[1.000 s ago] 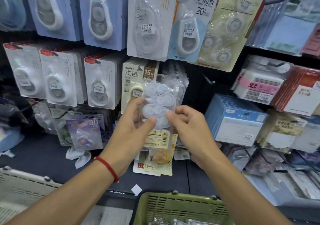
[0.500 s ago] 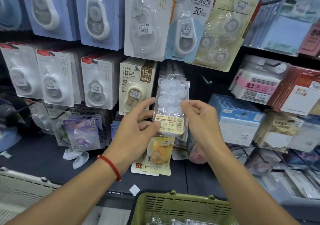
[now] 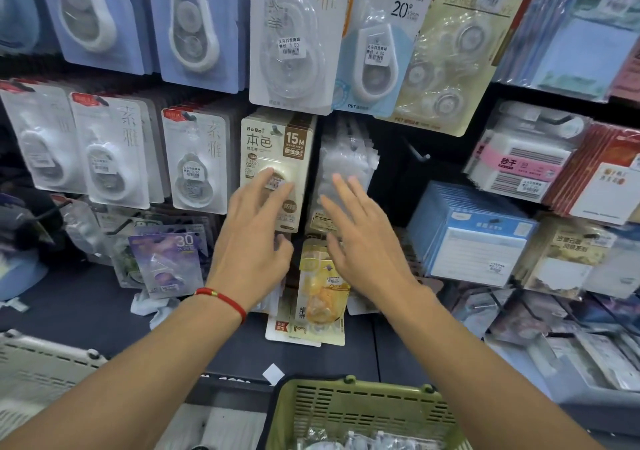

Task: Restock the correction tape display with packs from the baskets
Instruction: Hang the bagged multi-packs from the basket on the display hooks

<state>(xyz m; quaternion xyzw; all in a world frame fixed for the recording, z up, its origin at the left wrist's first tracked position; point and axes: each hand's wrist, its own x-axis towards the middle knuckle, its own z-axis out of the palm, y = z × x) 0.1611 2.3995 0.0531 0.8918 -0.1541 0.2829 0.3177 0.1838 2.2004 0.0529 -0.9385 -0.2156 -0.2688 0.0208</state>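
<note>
Both hands are empty in front of the hook wall. The left hand [image 3: 254, 238], with a red cord bracelet [image 3: 221, 299] at the wrist, has its fingers [image 3: 266, 181] spread and straight, the tips over the beige card-backed correction tape pack marked 15M [image 3: 277, 144]. The right hand [image 3: 363, 241] is likewise splayed, fingers apart, just before the row of clear plastic bagged correction tape packs [image 3: 343, 158] hanging on their hook; whether it touches them I cannot tell. That row looks full, so the hanging step for one pack seems finished. Next, I judge, comes a reach down into the green slotted plastic basket [image 3: 363, 411] at the bottom edge, where more clear packs [image 3: 346, 441] lie, to pick one out and thread its hole onto a hook.
</note>
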